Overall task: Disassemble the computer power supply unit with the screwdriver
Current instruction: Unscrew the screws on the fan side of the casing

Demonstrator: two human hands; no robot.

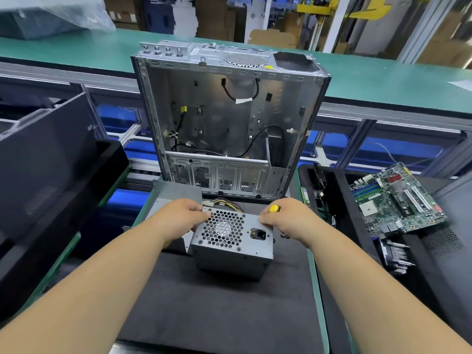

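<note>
I see the power supply unit [231, 245], a grey sheet-metal box, standing on the black foam mat [217, 302] that covers the desk [318, 277], which has a green edge. Its upward face carries a round fan grille punched in a honeycomb of hexagonal holes, and beside that a rectangular black mains socket. A bundle of yellow and black wires [226, 201] leaves its far side. My left hand [182, 215] grips the unit's far left corner, fingers [204, 213] curled over the edge. My right hand [287, 217] rests on the far right corner while its curled fingers clamp the screwdriver [274, 208]; only the rounded yellow butt of the handle shows, the shaft hidden. Behind the unit stands an emptied computer case [229, 118], bare galvanised steel with stamped slots, perforated vents and loose black cables. A flat grey metal panel [176, 194] lies at its foot, left of the unit. To the right, a green motherboard [397, 200] lies tilted in a black tray [332, 190], with a finned heatsink [394, 255] nearer me. No lettering is legible anywhere.
</note>
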